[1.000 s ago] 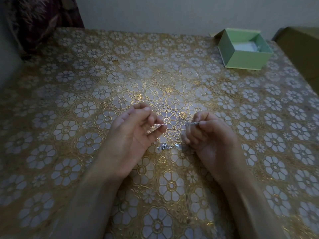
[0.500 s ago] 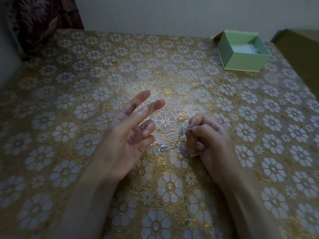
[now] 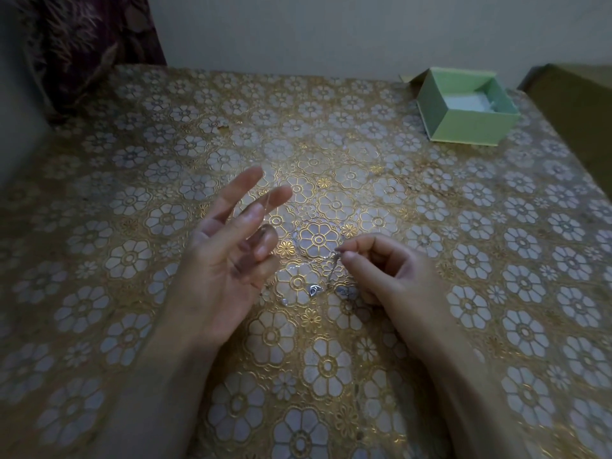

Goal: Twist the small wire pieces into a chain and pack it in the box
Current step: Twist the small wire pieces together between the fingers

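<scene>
Across the table point(image 3: 139, 210), spread with its gold flower-patterned cloth, not much stands besides a brown cardboard carton point(image 3: 576, 104) at the far right edge and, just beside it, a small green box point(image 3: 463, 125) lying open with a pale lining showing inside. Closer to the person, the left hand point(image 3: 225, 256) hovers above the cloth, palm turned up, fingers spread and mostly straight, gripping nothing that I can make out. The right hand point(image 3: 387, 273) is curled, thumb and forefinger pinching the top end of the chain point(image 3: 331, 270), a thin silvery strand that hangs down from the pinch to the cloth, where a small shiny piece lies between the two hands. The chain is well apart from the box. It looks very light, limp and fine, likely to slip, tangle or kink if pulled hard, so I'd say it wants holding by the ends or gathered loosely in the palm rather than tugged mid-length. Whether more loose bits of wire lie on the cloth, the dim light won't let me tell.
</scene>
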`<control>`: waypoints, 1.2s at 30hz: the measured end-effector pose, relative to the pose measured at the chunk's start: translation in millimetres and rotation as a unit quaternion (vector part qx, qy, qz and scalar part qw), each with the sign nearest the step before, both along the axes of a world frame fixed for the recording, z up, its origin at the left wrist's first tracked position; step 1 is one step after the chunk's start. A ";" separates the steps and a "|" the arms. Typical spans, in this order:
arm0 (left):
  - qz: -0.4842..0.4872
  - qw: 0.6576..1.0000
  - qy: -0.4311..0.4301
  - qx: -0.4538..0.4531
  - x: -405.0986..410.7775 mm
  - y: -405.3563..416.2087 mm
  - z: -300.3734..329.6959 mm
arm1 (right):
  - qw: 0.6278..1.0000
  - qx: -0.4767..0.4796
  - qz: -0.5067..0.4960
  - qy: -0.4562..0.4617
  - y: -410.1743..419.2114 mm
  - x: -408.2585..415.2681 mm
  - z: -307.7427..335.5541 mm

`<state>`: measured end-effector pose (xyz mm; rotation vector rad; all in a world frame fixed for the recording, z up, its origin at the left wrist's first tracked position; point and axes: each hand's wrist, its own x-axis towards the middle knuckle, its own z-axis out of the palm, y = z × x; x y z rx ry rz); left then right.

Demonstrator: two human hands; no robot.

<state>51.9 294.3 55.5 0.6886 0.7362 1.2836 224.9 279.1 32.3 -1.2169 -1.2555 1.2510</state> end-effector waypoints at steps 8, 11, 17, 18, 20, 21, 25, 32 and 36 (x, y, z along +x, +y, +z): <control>0.008 0.937 0.329 0.115 6.1 -3.5 -8.3 | 1.000 -0.010 -0.003 -0.004 -0.1 1.0 1.4; -0.014 0.886 0.439 0.147 17.0 -5.3 -13.7 | 1.000 -0.014 -0.006 0.011 0.4 1.2 0.5; 0.020 0.852 0.495 0.168 21.2 -3.3 -21.0 | 1.000 -0.005 -0.009 0.014 0.3 0.8 -0.5; 0.024 0.851 0.498 0.167 21.3 -3.3 -20.8 | 1.000 -0.003 -0.007 0.013 0.2 0.9 -0.7; 0.025 0.849 0.501 0.167 21.4 -3.3 -20.9 | 1.000 0.000 -0.007 0.014 0.2 1.1 -0.7; 0.026 0.846 0.504 0.170 21.7 -3.0 -21.5 | 1.000 0.001 -0.009 0.015 0.3 0.6 -0.2; 0.038 0.836 0.516 0.181 21.6 -2.4 -23.8 | 0.999 0.035 -0.026 -0.025 -0.7 -5.1 2.2; 0.051 0.836 0.516 0.180 21.8 -2.4 -28.0 | 0.993 0.056 -0.030 -0.094 -1.0 -8.6 -1.0; 0.028 0.865 0.481 0.140 20.3 -1.8 -25.9 | 0.993 0.051 -0.034 -0.105 0.1 -8.1 -4.2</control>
